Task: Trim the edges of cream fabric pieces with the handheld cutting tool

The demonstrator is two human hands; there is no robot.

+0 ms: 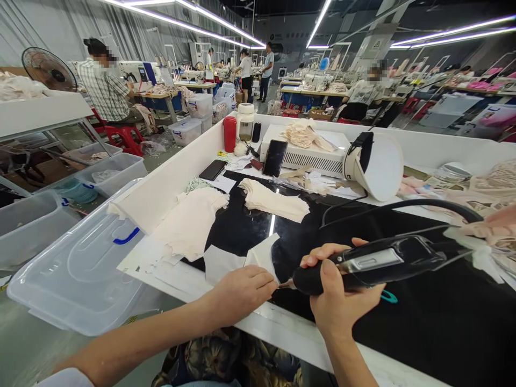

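My right hand (341, 293) is wrapped round a black handheld tool (374, 263) with a silver plate on its side and a narrow metal tip. That tip points left and meets the fingertips of my left hand (245, 293). Fingers together, my left hand grips the near edge of a white fabric piece (262, 252); its thumb is hidden. Another pale flat piece (221, 264) lies just left of it. Beyond are a stack of cream fabric pieces (274, 199) on the black tabletop (435, 317) and a larger cream pile (195, 220) to the left.
A lamp with a white shade (381, 166) stands at the back beside a vented white box (314, 156). Two phones, a red cup (229, 134) and a jar (244, 122) sit back left. A black cable (427, 203) arches over the tool. Plastic bins (92, 258) stand left; people work beyond.
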